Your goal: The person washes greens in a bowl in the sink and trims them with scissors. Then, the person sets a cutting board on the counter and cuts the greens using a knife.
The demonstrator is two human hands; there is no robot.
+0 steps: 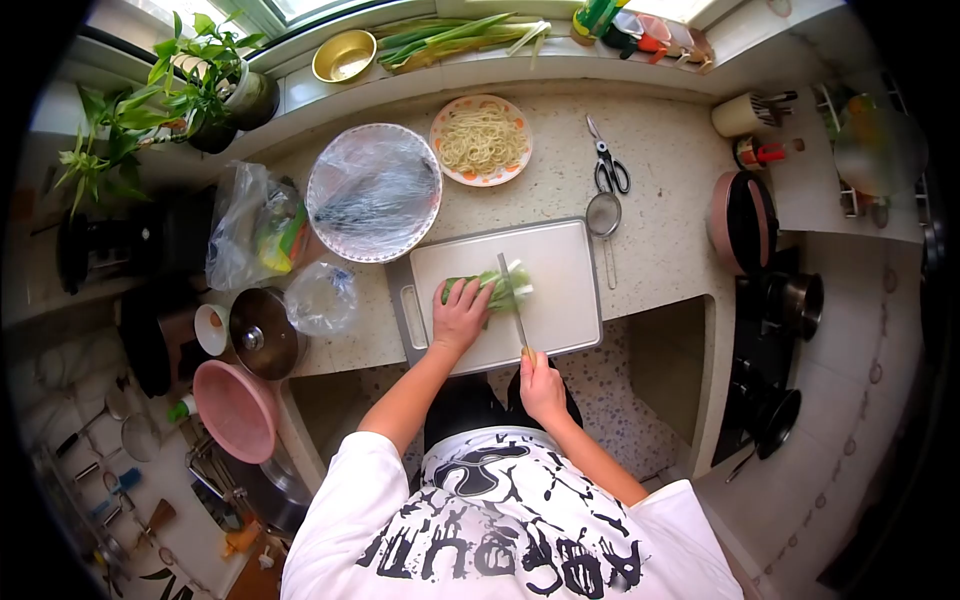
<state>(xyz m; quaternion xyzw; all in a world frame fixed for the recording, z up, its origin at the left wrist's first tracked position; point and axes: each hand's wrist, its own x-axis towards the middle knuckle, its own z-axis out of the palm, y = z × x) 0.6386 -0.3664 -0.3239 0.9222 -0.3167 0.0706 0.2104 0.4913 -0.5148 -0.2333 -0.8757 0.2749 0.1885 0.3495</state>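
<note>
A white cutting board (562, 305) with a grey edge lies at the front of the counter. On it is a bunch of leafy green vegetables (500, 293), its pale stalk ends pointing right. My left hand (462, 312) presses down on the leafy part with bent fingers, holding it against the board. My right hand (543, 388) is closed around the handle of a knife (511, 298). The blade stands across the stalks, to the right of my left fingers. Whether it has cut through, I cannot tell.
Behind the board stand a plate of noodles (484, 140) and a plastic-covered bowl (375, 190). Scissors (602, 160) and a small strainer (604, 215) lie at its back right. A plastic bag (322, 298), lidded pot (262, 333) and pink basin (235, 411) are left.
</note>
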